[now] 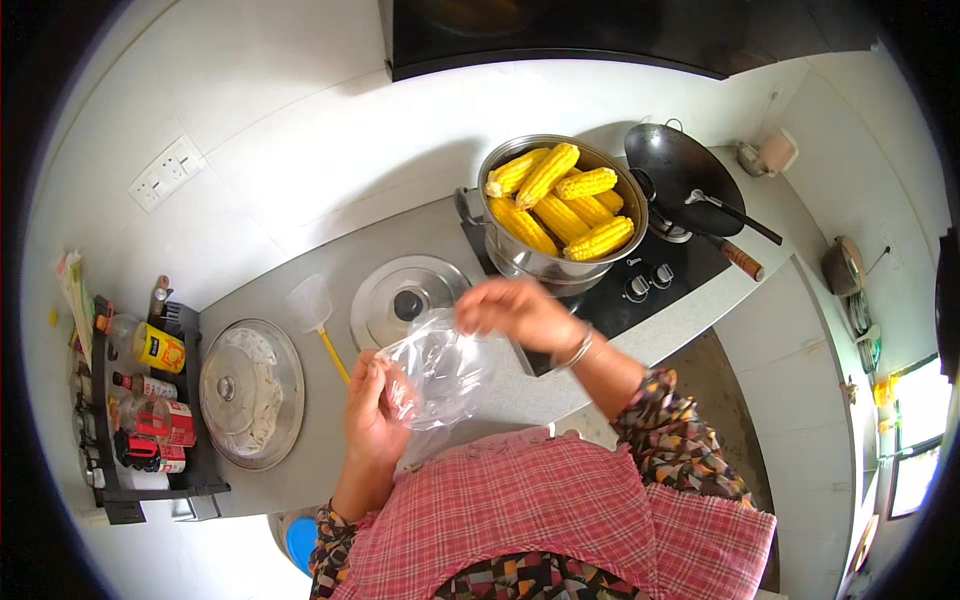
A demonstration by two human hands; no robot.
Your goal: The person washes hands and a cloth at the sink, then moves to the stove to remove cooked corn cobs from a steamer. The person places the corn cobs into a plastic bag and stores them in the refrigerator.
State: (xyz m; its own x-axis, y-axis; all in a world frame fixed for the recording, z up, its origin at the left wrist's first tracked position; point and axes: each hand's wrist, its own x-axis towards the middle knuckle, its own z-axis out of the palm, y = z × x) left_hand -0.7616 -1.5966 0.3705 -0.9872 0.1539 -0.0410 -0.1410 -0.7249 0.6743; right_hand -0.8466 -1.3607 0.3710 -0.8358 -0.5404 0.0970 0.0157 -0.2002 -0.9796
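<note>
A clear plastic bag hangs in front of me, its left edge pinched in my left hand. My right hand, slightly blurred, is at the bag's upper right; whether its fingers grip the plastic I cannot tell. Beyond it, a large steel pot on the stove holds several yellow corn cobs. Behind the bag, a steel lid with a black knob lies on the counter, beside a mesh skimmer with a yellow handle.
To the right, a black wok with a spatula rests on the black gas stove. At left are a round lidded tray and a black rack of bottles. A range hood overhangs the stove.
</note>
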